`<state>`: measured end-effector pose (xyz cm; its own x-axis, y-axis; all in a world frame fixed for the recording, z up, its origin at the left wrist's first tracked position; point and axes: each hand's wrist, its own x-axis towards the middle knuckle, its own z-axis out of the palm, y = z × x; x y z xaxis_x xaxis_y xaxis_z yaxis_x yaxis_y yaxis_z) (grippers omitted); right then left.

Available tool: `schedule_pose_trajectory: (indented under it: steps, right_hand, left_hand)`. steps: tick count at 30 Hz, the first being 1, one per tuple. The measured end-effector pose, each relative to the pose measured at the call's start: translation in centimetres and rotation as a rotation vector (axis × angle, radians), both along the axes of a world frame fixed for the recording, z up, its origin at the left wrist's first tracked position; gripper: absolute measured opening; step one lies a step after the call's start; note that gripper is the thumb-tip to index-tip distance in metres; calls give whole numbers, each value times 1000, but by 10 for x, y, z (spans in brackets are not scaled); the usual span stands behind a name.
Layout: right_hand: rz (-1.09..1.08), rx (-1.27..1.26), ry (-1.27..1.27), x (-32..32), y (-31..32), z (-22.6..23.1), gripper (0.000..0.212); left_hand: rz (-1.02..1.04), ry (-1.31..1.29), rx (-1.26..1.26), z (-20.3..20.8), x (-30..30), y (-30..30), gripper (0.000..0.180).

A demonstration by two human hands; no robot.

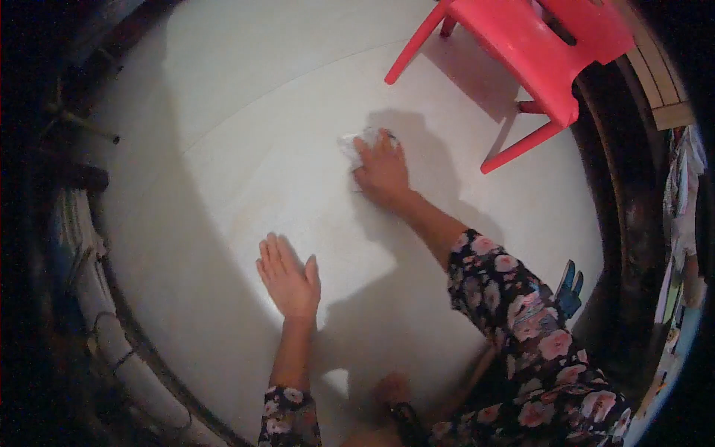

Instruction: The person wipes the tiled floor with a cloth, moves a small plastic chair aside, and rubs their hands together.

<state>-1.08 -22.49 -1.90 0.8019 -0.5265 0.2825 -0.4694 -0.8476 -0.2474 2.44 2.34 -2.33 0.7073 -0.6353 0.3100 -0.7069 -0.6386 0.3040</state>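
Observation:
Out in front, my right hand [383, 171] presses a crumpled whitish cloth [348, 146] against the pale floor [253, 149]. Its fingers lie over the cloth, which shows mostly past the fingertips and along the thumb side; the rest is hidden under the palm. Lower and to the left, my left hand [289, 276] holds nothing. Its palm faces down, with the fingers extended and the thumb apart. Whether that palm touches the floor, I cannot tell.
A red plastic chair [514, 45] stands at the upper right, its legs on the floor. Dark furniture [618, 179] lines the right side. By my right sleeve lies a dark blue slipper-like thing [570, 290]. Stacked papers or cloths [82, 231] edge the left.

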Motion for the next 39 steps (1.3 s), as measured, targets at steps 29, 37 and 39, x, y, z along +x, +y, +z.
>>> schedule_pose_trajectory:
  steps: [29, 37, 39]
  right_hand:
    - [480, 188, 500, -67, 63, 29, 66]
    - [605, 151, 619, -70, 51, 54, 62]
    - [651, 153, 620, -69, 47, 52, 63]
  left_hand:
    - [100, 331, 235, 23, -62, -9, 64]
    - [75, 375, 163, 24, -77, -2, 65]
    - [89, 357, 139, 25, -86, 2, 65]
